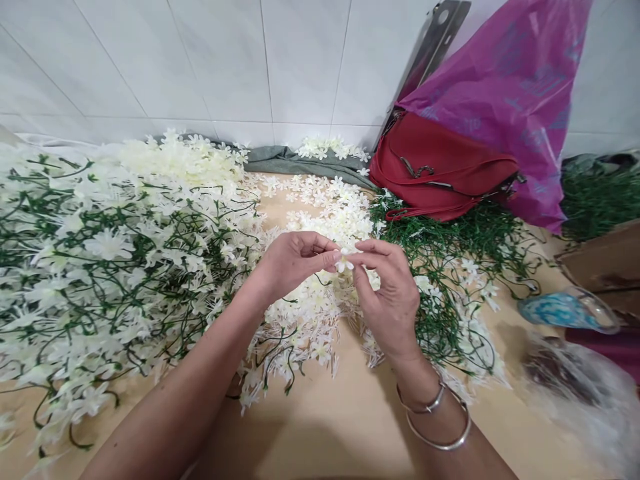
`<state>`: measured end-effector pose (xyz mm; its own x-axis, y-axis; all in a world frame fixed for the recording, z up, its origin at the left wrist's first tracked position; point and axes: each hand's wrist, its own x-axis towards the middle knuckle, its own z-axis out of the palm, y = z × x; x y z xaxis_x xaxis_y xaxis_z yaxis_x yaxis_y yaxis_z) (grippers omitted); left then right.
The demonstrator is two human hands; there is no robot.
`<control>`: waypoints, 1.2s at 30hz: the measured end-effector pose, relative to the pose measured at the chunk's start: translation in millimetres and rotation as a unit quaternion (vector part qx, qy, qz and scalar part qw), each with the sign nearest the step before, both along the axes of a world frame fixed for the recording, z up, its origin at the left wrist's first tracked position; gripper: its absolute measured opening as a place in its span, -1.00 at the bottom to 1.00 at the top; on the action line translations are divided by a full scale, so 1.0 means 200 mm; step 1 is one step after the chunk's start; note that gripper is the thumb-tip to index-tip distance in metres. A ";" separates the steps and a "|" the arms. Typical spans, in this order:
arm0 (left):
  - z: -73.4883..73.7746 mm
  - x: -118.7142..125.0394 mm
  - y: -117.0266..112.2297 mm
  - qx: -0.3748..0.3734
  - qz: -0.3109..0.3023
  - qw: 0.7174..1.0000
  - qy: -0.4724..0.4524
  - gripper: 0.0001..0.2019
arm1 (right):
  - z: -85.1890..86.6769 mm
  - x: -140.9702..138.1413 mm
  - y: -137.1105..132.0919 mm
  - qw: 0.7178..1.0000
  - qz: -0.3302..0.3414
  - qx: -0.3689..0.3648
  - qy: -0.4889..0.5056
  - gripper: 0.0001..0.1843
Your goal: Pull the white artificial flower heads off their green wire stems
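Both my hands meet over the middle of the table, pinching a small white artificial flower (pixel 345 262) between them. My left hand (pixel 295 259) grips its left edge with thumb and forefinger. From the other side, my right hand (pixel 389 287) holds it with closed fingertips. Beneath the hands lie loose white blossoms (pixel 305 300) and thin white stamen pieces (pixel 295 340). To the left rises a large heap of white flowers on green stems (pixel 150 267). Right of my right hand is a tangle of bare green stems (pixel 445 247).
A red handbag (pixel 440 167) and a purple plastic bag (pixel 515 100) stand against the tiled wall (pixel 305 60). A grey-green cloth (pixel 280 160) runs along its base. At right are a blue patterned object (pixel 565 310), a cardboard box (pixel 605 260) and a clear plastic bag (pixel 585 393).
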<state>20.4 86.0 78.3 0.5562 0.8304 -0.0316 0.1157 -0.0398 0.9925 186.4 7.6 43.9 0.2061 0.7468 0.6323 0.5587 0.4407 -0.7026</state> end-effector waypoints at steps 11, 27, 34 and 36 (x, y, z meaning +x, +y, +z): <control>-0.01 0.01 -0.02 0.041 0.040 0.998 0.014 -0.71 | -0.03 -0.02 0.03 0.957 0.047 -0.166 0.233 -0.81; -0.04 0.04 -0.03 0.052 -0.012 0.998 -0.013 -0.71 | -0.04 -0.01 0.03 0.936 0.093 -0.197 0.275 -0.77; -0.03 0.04 -0.02 0.039 0.035 0.998 0.032 -0.66 | -0.04 -0.03 0.03 0.942 0.081 -0.185 0.267 -0.74; -0.05 0.04 -0.02 0.025 0.034 0.999 0.025 -0.65 | -0.05 -0.02 0.04 0.941 0.088 -0.188 0.267 -0.72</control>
